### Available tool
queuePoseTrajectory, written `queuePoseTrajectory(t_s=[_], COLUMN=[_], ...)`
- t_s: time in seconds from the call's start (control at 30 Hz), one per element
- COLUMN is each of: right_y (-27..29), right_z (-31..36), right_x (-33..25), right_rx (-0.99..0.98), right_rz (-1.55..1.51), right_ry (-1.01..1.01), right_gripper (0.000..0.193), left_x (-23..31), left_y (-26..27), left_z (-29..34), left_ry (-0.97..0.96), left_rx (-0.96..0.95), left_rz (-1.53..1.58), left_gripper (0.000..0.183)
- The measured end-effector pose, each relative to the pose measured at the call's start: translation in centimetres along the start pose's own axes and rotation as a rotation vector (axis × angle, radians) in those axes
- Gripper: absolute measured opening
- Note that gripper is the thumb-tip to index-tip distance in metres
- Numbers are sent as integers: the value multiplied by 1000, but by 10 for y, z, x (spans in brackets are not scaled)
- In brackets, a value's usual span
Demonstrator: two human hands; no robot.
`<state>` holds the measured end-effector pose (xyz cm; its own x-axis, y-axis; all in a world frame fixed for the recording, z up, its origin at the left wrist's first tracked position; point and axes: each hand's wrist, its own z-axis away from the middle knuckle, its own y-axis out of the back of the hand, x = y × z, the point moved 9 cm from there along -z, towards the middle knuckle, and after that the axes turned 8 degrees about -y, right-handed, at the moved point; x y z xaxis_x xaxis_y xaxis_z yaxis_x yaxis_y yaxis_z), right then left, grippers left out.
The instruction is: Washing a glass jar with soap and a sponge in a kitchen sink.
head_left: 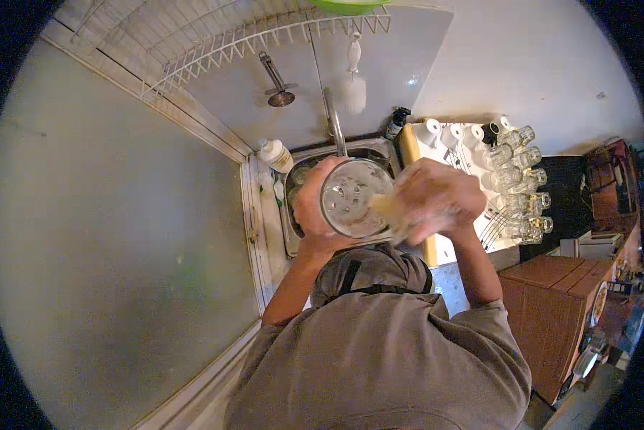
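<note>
A round clear glass bowl (350, 190), wet with whitish suds or drops, is held over the sink (291, 240). My left hand (312, 201) is closed round its left side, fingers at the rim. On the bowl's right, my right hand (440, 197) is smeared by motion. It grips a pale yellowish sponge (385, 206) that touches the bowl's right inner edge; blur hides its exact shape. The metal tap (334, 125) stands just behind the bowl. Part of the sink's inside is hidden by the bowl and my hands.
Right of the sink, a white drying surface (444, 247) carries upturned glass jars (526, 204) and white cups (456, 132). A white bottle (275, 155) stands left of the tap, a dark bottle (398, 122) right of it. A wire rack (264, 36) hangs above; a wooden cabinet (551, 315) stands right.
</note>
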<state>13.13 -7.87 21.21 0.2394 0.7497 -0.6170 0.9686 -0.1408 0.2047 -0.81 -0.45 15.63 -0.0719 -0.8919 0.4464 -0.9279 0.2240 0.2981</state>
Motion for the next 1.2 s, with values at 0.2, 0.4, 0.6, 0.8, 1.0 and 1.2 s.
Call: queuePoseTrajectory(t_s=[0.2, 0.4, 0.6, 0.8, 1.0, 1.2], right_y=[43, -43, -50, -52, -45, -65], right_z=[59, 69, 87, 108, 128, 126], right_x=[91, 116, 114, 134, 149, 136], right_rx=[608, 443, 387, 638, 609, 558], right_rz=[59, -414, -683, -1103, -1001, -1191], right_ry=[-890, -989, -1322, -1396, -1462, -1456], right_gripper=[33, 44, 38, 34, 30, 36], left_x=[-8, -62, -51, -16, -49, -50], left_y=[18, -55, -41, -25, -60, -49], left_z=[13, 64, 14, -12, 26, 28], left_ry=[53, 758, 360, -9, 272, 391], left_rx=[643, -326, -167, -14, -196, 304], left_rz=[350, 367, 335, 305, 325, 757], left_gripper=[69, 61, 64, 67, 63, 55])
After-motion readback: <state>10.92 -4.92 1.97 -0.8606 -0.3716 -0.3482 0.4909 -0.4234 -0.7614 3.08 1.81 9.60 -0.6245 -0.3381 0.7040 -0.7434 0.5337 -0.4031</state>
